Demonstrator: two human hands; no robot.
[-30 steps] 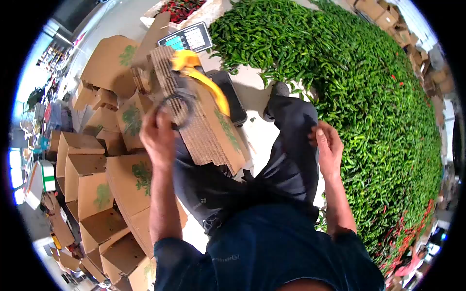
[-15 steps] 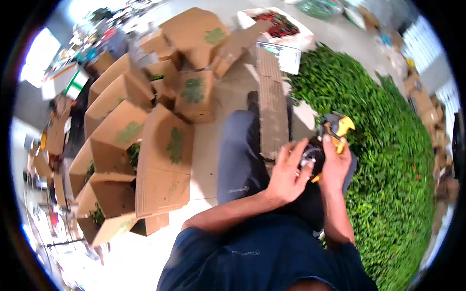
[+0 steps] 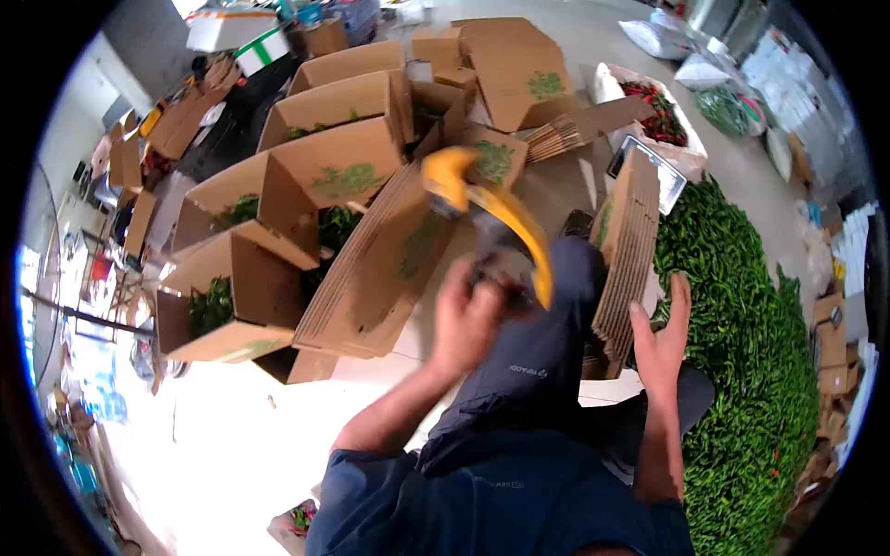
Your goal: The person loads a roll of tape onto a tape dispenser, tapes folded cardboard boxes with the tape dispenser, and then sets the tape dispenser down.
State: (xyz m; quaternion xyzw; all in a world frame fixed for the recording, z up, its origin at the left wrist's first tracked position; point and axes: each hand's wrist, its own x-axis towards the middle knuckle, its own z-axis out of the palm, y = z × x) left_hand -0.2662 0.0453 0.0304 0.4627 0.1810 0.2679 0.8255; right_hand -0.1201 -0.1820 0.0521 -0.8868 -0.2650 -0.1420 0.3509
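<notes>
The person's hands are standing apart, both in the middle band of the frame. The left hand (image 3: 466, 315) is gripping a tape gun (image 3: 521, 222), its fingers curled around the dark lower part; the tool is blurring a little, and its yellow back is arching up above the fist, just left of the frame's centre and over the leg (image 3: 533, 357). The right hand (image 3: 662, 338) is holding nothing that I can see. Its fingers are spreading upward, thumb well away from the rest, right beside a carton stack (image 3: 627, 259) leaning upright between the legs; I cannot tell whether the thumb is touching its edge.

Behind that stack, a display (image 3: 669, 182) is peeking out, and farther up a white foam box (image 3: 692, 163) is holding red peppers (image 3: 660, 119). A pile of green peppers (image 3: 742, 287) is filling the right side. Left of centre, a second batch of flat cartons (image 3: 382, 289) is slanting against open boxes (image 3: 338, 157), several of them holding green peppers at the bottom. Pale sacks (image 3: 652, 39) are lying on the floor at the upper right.
</notes>
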